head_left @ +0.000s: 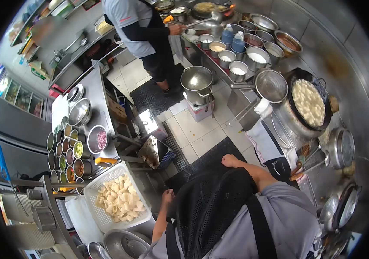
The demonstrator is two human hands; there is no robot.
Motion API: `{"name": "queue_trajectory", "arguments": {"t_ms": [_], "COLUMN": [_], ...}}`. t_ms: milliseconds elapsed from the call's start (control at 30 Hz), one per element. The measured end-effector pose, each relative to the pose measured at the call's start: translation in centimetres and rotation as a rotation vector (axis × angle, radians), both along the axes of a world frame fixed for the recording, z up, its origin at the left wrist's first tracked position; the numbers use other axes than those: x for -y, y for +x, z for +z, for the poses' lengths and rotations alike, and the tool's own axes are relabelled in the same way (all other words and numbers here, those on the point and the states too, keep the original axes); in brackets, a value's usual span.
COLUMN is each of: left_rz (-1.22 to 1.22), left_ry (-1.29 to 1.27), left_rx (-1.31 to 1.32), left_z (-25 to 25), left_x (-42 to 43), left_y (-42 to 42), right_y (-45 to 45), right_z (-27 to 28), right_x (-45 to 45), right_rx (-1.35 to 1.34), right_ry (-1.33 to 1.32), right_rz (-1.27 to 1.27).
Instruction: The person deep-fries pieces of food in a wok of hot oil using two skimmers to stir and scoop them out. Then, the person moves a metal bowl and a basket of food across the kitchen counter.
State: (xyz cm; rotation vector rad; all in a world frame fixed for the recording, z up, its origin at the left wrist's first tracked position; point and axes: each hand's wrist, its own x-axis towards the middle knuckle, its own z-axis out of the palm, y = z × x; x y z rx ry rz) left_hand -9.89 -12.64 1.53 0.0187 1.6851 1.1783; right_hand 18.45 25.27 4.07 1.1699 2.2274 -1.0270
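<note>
My left hand (167, 197) hangs beside the white perforated basket (144, 199), its fingers curled in and nothing visible in them. Pale, lumpy food pieces (119, 198) are heaped in that basket. In front of my body, my right hand (229, 160) is loosely closed above the dark floor mat (212, 151), and no object shows in it. Nearest on its side is a white cloth (260, 138) on the stove edge. Farther right, a wok (296, 101) holds foaming pale pieces in oil (308, 102), with a strainer (271, 85) beside it.
A co-worker (139, 30) stands at the far stove holding a long-handled utensil. A large metal pot (197, 82) rests on a stand in the aisle. Seasoning containers (257, 56) crowd the right counter. Ingredient tins (65, 149) and a bowl of chopped onion (99, 139) stand left.
</note>
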Motion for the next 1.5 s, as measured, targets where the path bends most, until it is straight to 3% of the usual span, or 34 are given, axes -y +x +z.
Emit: {"name": "queue_trajectory", "arguments": {"t_ms": [133,200,300,533,633,733,800,900,933,1000,1067,1133,1167,1233,1267,1300,1333,1400,1433,1500], "left_rz": [-0.213,-0.374,-0.088,-0.565,-0.688,-0.770,-0.760,-0.489,-0.511,-0.573,-0.734,-0.993,-0.947,-0.849,-0.903,-0.955,-1.004,-0.957,-0.932,-0.967], "left_ry": [-0.004,-0.035,-0.062,-0.066,-0.083,-0.107,-0.093,0.044,-0.071,-0.121,-0.097,0.004,0.011,0.031,0.009,-0.016,-0.044,0.036,0.075,0.052], "left_rx": [-0.055,-0.233,-0.226,-0.317,-0.412,-0.464,-0.377,0.113,-0.078,-0.139,-0.238,-0.369,-0.419,-0.518,-0.496,-0.475,-0.454,-0.518,-0.549,-0.548], "left_z": [-5.8,-4.7,-4.0,-1.7,-2.2,-1.9,-1.6,0.0,3.2,4.4,2.5,-3.7,-3.7,-3.2,-2.5,-1.9,-1.4,-1.5,-1.5,3.8], "left_x": [-0.2,-1.5,-1.9,-5.5,-7.0,-8.6,-10.2,-11.8,-13.1,-14.9,-15.7,-15.8,-16.0,-16.6,-17.4,-18.4,-19.1,-19.7,-19.9,-21.4], "left_y": [-1.0,-0.4,3.2,7.1,8.2,8.7,8.8,9.4,11.7,13.6,13.7,12.3,12.9,14.5,14.5,14.2,13.7,12.1,11.3,11.6], "right_y": [3.0,4.8,6.8,11.5,14.2,17.7,21.0,25.2,26.4,28.4,30.6,32.4,33.1,34.9,35.7,35.6,35.4,33.6,33.1,32.3], "right_z": [-1.3,-3.6,-1.1,1.2,1.7,0.5,-2.8,-4.3,-4.3,-3.7,-5.0,-6.5,-7.2,-11.9,-16.6,-17.0,-17.0,-10.0,-9.3,-9.0], "right_x": [-0.3,-0.8,-1.3,-2.2,-1.5,-0.3,1.3,3.7,4.5,5.4,6.1,6.9,7.2,7.8,8.4,8.8,9.1,9.5,9.3,9.6], "right_rx": [0.066,0.091,0.096,-0.024,-0.124,-0.125,-0.135,-0.136,-0.107,-0.055,-0.031,-0.032,-0.041,-0.068,-0.086,-0.096,-0.106,-0.111,-0.111,-0.107], "right_ry": [0.005,0.018,-0.085,-0.199,-0.196,-0.152,-0.011,0.014,-0.040,-0.140,-0.157,-0.161,-0.155,-0.084,-0.020,0.002,0.024,-0.012,-0.023,-0.054], "right_rz": [-0.074,-0.028,-0.105,-0.297,-0.521,-0.488,-0.365,-0.444,-0.517,-0.660,-0.670,-0.660,-0.640,-0.520,-0.417,-0.431,-0.445,-0.705,-0.688,-0.645]}}
